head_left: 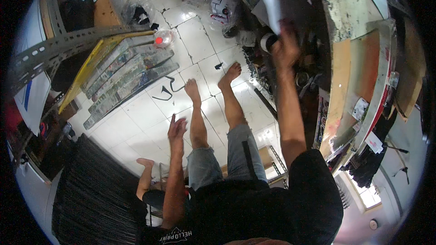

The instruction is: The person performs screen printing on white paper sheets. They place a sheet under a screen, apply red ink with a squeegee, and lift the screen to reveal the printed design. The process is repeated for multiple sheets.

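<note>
My right hand (286, 50) reaches forward over the dark shelf area at the right, blurred by motion. Its fingers are closed at the narrow lower end of a white sheet (268, 0), which stretches up to the top edge; whether it is paper or cloth I cannot tell. Just left of that hand sits a roll with a white rim and dark centre (269, 42). My left hand (177, 129) hangs over the tiled floor with its fingers apart, holding nothing. Bent black metal pieces (164, 93) lie on the floor beyond it.
Paint-stained screen frames (131, 72) lean in a stack at the left, by a red-capped clear bottle (164, 40). A black pleated curtain (97, 195) hangs at lower left. Boards (343, 90) stand on the right. Another person's bare foot (145, 162) shows behind my left arm.
</note>
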`<act>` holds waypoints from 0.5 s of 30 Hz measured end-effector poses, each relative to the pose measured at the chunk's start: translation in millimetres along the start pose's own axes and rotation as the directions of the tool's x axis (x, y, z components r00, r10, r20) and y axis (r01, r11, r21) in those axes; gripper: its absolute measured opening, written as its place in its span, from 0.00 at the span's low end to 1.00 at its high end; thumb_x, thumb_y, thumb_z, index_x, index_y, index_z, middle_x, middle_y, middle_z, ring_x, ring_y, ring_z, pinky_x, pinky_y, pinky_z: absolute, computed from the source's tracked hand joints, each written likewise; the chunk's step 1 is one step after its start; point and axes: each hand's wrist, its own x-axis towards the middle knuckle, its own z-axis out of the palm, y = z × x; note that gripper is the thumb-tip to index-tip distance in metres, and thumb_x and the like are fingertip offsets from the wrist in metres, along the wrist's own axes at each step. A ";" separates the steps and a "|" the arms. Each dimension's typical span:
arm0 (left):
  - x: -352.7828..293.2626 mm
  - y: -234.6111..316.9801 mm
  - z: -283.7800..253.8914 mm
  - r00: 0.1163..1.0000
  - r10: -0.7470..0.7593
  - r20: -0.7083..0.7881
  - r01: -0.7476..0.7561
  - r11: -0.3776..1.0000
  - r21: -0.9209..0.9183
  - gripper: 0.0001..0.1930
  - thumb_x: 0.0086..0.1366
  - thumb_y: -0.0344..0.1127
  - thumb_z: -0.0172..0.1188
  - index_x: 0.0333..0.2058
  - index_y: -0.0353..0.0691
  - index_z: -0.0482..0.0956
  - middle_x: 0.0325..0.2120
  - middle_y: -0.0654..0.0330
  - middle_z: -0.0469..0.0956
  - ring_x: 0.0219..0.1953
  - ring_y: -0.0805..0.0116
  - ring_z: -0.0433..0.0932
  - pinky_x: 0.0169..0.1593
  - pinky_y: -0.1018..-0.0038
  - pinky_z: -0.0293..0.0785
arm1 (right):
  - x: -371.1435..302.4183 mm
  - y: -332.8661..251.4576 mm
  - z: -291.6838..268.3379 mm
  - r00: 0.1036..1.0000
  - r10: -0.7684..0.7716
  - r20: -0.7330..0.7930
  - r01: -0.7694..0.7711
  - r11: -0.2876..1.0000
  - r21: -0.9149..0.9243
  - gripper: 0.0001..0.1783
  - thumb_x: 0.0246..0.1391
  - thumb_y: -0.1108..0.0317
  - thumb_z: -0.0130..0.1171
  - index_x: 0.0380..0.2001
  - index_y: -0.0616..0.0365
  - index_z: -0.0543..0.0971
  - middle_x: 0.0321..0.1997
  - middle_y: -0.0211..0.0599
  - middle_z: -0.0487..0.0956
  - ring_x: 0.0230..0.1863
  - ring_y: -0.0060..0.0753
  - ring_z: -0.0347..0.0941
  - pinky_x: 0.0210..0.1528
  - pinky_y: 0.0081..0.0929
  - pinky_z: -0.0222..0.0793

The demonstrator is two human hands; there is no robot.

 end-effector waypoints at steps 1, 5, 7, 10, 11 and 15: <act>19.9 23.6 31.5 0.987 0.122 0.105 -0.113 0.990 -0.088 0.38 0.66 0.46 0.58 0.68 0.39 0.52 0.52 0.52 0.75 0.54 0.60 0.74 0.52 0.68 0.72 | -23.0 -46.2 -10.7 0.980 -0.093 0.176 0.127 0.973 -0.191 0.23 0.47 0.78 0.56 0.49 0.52 0.78 0.57 0.42 0.76 0.56 0.51 0.73 0.60 0.45 0.67; 28.0 115.3 122.0 0.966 0.249 0.069 -0.234 0.957 -0.171 0.29 0.65 0.42 0.60 0.59 0.32 0.65 0.49 0.52 0.76 0.51 0.62 0.74 0.51 0.68 0.71 | -89.1 -121.5 -28.8 0.896 -0.103 0.431 0.061 0.992 0.110 0.23 0.46 0.70 0.57 0.50 0.53 0.78 0.59 0.36 0.73 0.65 0.49 0.63 0.65 0.55 0.57; 4.5 158.0 150.1 0.970 0.236 -0.063 -0.237 0.971 -0.009 0.20 0.63 0.33 0.61 0.49 0.27 0.71 0.47 0.53 0.77 0.48 0.62 0.75 0.49 0.68 0.71 | -110.4 -148.2 -52.5 0.846 -0.137 0.515 0.031 0.977 0.209 0.24 0.48 0.68 0.56 0.52 0.54 0.76 0.62 0.37 0.70 0.68 0.48 0.59 0.67 0.54 0.55; -9.1 146.8 132.1 0.942 0.272 -0.196 -0.274 0.962 0.018 0.18 0.62 0.24 0.57 0.50 0.24 0.70 0.47 0.51 0.76 0.47 0.62 0.75 0.52 0.68 0.70 | -101.5 -178.9 -100.1 0.764 -0.190 0.617 -0.017 0.949 0.314 0.30 0.48 0.58 0.61 0.56 0.54 0.73 0.63 0.38 0.69 0.69 0.48 0.57 0.68 0.53 0.54; -14.5 148.7 117.7 0.917 0.361 -0.168 -0.349 0.932 0.099 0.17 0.62 0.22 0.55 0.50 0.24 0.69 0.47 0.49 0.76 0.46 0.62 0.75 0.53 0.69 0.69 | -82.9 -188.0 -129.5 0.749 -0.185 0.636 -0.114 0.910 0.399 0.33 0.46 0.56 0.64 0.57 0.54 0.73 0.62 0.39 0.70 0.69 0.47 0.57 0.68 0.52 0.53; -63.3 197.0 50.7 0.810 0.582 0.078 -0.523 0.655 0.545 0.19 0.59 0.18 0.49 0.51 0.26 0.71 0.42 0.48 0.79 0.45 0.61 0.77 0.49 0.71 0.71 | -60.3 -143.9 -231.1 0.969 0.180 0.166 -0.216 0.949 0.231 0.18 0.35 0.68 0.70 0.34 0.61 0.80 0.35 0.47 0.78 0.39 0.53 0.77 0.40 0.42 0.74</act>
